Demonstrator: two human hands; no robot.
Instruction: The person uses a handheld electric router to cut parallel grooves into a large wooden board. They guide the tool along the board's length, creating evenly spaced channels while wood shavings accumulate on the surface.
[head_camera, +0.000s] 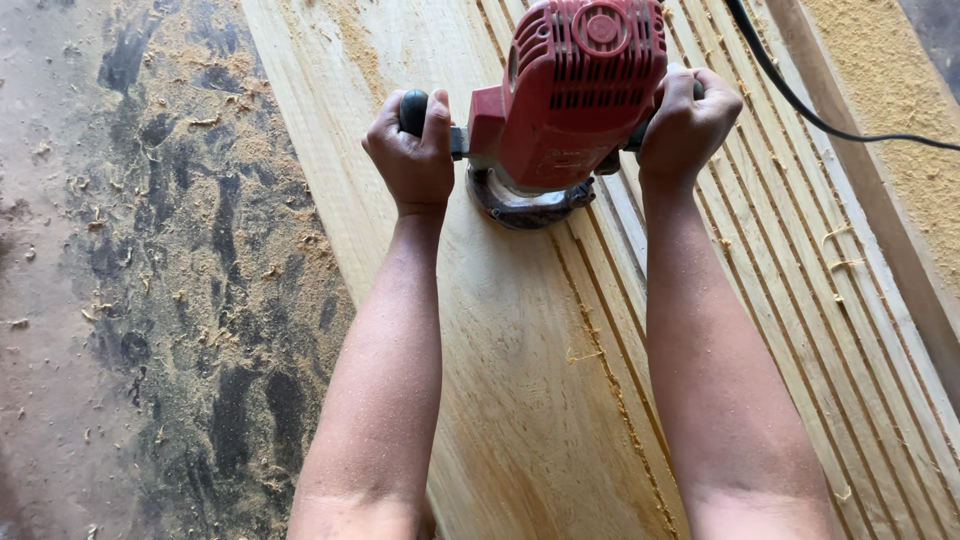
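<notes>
While our left hand (412, 150) and right hand (686, 125) clench the black side handles of the red electric router (570, 95) on the pale grooved wooden board (520, 400), we press evenly, tracking straight beside the last groove.

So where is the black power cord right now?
In the head view the power cord runs from behind the red router across the grooved board to the right edge.

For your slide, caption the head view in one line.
Both hands, left and right, grip a red router on a grooved plank.

Bare forearms, sawdust-flecked (no sleeves), ringless hands (415, 150)
</notes>
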